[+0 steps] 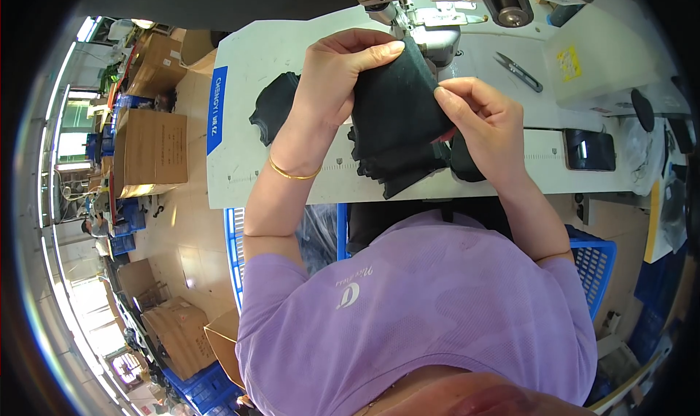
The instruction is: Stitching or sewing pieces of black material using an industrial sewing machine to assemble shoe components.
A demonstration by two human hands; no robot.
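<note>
A black fabric piece (397,99) is stretched between my hands, just in front of the sewing machine (437,40). At its upper edge, my left hand (334,77) pinches the cloth between thumb and fingers. My right hand (485,124) has its thumb and fingertips closed on the right edge. Below the held piece, a stack of black fabric pieces (397,172) lies on the white table (321,175), partly covered by it. More dark cloth (464,161) rests under my right hand. Left of my left wrist is another small pile of black fabric (275,108).
Thread snips (519,72) lie on the table right of the machine. A dark phone (589,150) sits near the right front edge, beside clear plastic bags (640,150). Blue crates (596,266) stand below the table. Cardboard boxes (153,146) are on the floor at left.
</note>
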